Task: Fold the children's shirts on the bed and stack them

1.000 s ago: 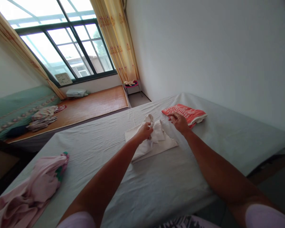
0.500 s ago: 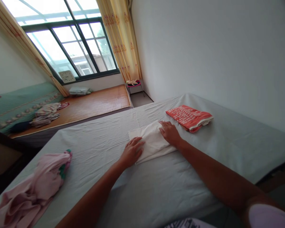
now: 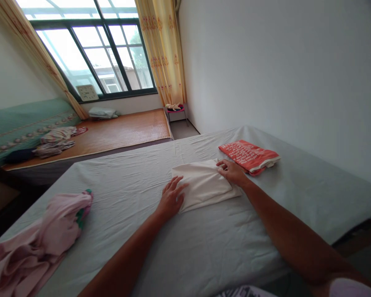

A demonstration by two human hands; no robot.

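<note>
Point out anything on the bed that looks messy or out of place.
The pink garment lies crumpled in a heap at the near left edge of the bed, while the cream cloth and the red item lie folded flat.

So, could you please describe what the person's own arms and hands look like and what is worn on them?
Both arms are bare from hand to upper arm. The left hand and right hand wear no gloves, and no rings, watch or bracelets show. A pale lilac short sleeve shows at the right shoulder, at the bottom edge of the picture; the left sleeve is out of view.
</note>
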